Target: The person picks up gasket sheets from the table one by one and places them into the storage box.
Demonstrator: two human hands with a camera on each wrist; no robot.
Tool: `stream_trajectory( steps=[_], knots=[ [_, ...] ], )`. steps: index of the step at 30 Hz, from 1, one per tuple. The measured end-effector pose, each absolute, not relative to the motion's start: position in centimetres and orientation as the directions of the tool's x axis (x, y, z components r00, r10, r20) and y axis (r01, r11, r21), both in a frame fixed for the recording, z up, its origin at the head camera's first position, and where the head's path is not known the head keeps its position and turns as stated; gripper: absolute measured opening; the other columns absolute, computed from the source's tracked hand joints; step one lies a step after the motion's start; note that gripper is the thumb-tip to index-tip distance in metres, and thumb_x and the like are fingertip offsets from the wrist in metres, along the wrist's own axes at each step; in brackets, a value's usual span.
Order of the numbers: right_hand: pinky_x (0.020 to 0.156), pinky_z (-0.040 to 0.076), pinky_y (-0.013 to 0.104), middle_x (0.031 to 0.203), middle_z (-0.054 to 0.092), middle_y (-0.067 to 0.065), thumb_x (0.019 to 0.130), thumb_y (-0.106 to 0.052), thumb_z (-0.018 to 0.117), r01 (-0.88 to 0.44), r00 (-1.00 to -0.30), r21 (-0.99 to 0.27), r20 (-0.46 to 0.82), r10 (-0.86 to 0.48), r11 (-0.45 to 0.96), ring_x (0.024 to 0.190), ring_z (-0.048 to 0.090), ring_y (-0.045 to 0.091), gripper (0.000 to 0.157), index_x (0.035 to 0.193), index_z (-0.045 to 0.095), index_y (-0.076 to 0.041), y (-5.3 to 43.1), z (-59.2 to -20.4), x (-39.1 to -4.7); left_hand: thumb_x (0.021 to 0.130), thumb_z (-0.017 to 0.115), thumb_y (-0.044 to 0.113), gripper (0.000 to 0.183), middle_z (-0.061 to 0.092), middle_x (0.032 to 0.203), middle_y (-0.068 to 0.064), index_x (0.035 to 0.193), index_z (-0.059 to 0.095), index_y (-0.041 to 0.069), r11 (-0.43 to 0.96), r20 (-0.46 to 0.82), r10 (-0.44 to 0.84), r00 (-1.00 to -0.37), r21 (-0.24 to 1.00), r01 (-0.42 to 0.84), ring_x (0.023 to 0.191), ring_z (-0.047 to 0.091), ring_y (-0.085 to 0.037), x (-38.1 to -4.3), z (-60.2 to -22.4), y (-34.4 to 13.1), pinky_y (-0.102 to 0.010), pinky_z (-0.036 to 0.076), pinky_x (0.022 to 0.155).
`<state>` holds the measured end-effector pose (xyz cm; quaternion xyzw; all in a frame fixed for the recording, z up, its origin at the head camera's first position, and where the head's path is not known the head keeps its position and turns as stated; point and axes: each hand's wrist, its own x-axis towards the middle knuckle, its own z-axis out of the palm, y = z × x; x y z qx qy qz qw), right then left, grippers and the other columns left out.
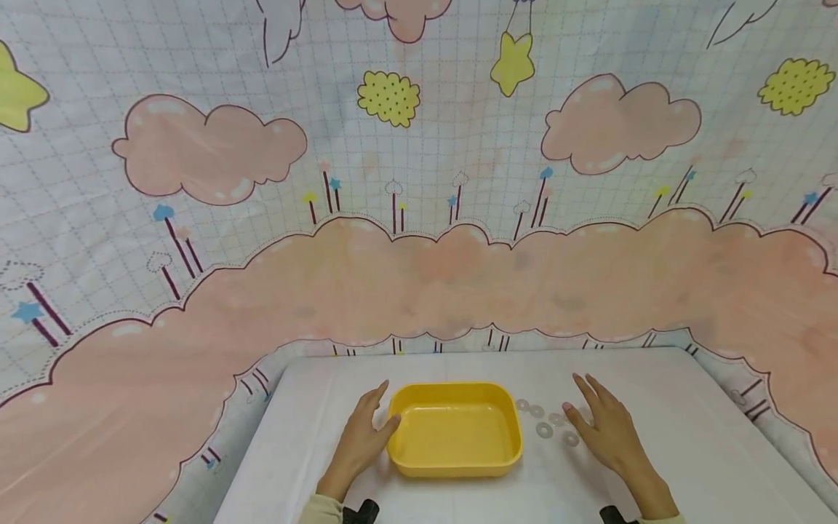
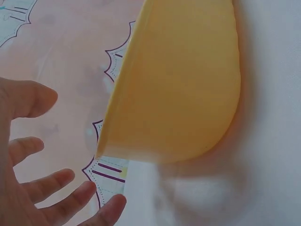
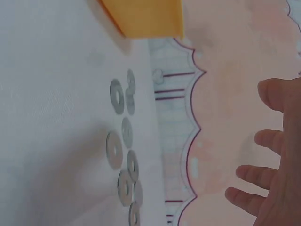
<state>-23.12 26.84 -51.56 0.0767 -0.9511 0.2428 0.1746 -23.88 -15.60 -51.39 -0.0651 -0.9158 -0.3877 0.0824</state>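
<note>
A yellow rectangular plastic tray (image 1: 456, 471) with rounded corners stands upright on the white table. Beside its left wall is my left hand (image 1: 362, 438), fingers spread and thumb close to the rim; the left wrist view shows a gap between this hand (image 2: 51, 197) and the tray's wall (image 2: 183, 89). Several flat grey washers (image 1: 538, 432) lie scattered just right of the tray. Over the right side of these washers (image 3: 110, 153) hovers my right hand (image 1: 612, 433), its fingers loosely extended and nothing held. Part of the washer group is hidden behind that hand in the head view.
White table (image 1: 314, 407) reaches back to a patterned cloth backdrop (image 1: 458, 284) with clouds and stars, which also hangs along both sides. Dark wrist mounts (image 1: 361, 511) sit at both sleeves.
</note>
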Motion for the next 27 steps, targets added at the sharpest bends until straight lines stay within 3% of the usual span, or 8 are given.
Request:
stream_trajectory(
  steps=[6,17,22,27],
  knots=[
    [0.095,0.031,0.079,0.151,0.031,0.033,0.1,-0.042,0.052,-0.195,-0.952,-0.506,0.305,-0.037,0.84,0.131,0.033,0.06,0.068,0.152,0.031,-0.004,28.8,-52.3,-22.9,0.089,0.07,0.023,0.063,0.056,0.135,-0.018,0.147,0.046,0.015,0.625,0.171,0.038,-0.985,0.765,0.157,0.118,0.058,-0.036,-23.8,-52.1,-15.8,-0.057,0.05,0.094],
    [0.099,0.03,0.075,0.149,0.029,0.038,0.101,-0.045,0.049,-0.129,-0.972,-0.58,0.235,0.014,0.804,0.131,0.031,0.061,0.073,0.152,0.026,0.002,31.3,-53.5,-23.0,0.09,0.068,0.021,0.06,0.058,0.132,-0.017,0.145,0.047,0.012,0.603,0.149,0.04,-0.988,0.785,0.143,0.116,0.059,-0.035,-23.6,-52.8,-15.8,-0.054,0.051,0.093],
    [0.095,0.036,0.075,0.147,0.031,0.039,0.101,-0.045,0.049,-0.093,-0.982,-0.602,0.189,0.029,0.793,0.128,0.036,0.06,0.074,0.151,0.026,0.004,32.0,-54.2,-23.0,0.089,0.067,0.014,0.057,0.06,0.125,-0.017,0.143,0.049,0.007,0.545,0.131,0.018,-0.991,0.83,0.119,0.108,0.061,-0.032,-23.5,-53.2,-15.6,-0.037,0.058,0.079],
    [0.096,0.041,0.07,0.148,0.034,0.035,0.1,-0.044,0.051,-0.032,-0.991,-0.67,0.119,0.065,0.742,0.129,0.04,0.054,0.075,0.151,0.025,0.005,32.5,-54.8,-22.9,0.088,0.067,0.007,0.056,0.06,0.12,-0.019,0.141,0.05,0.006,0.465,0.081,-0.002,-0.997,0.882,0.071,0.102,0.06,-0.028,-23.6,-53.6,-15.4,-0.024,0.056,0.062]
  ],
)
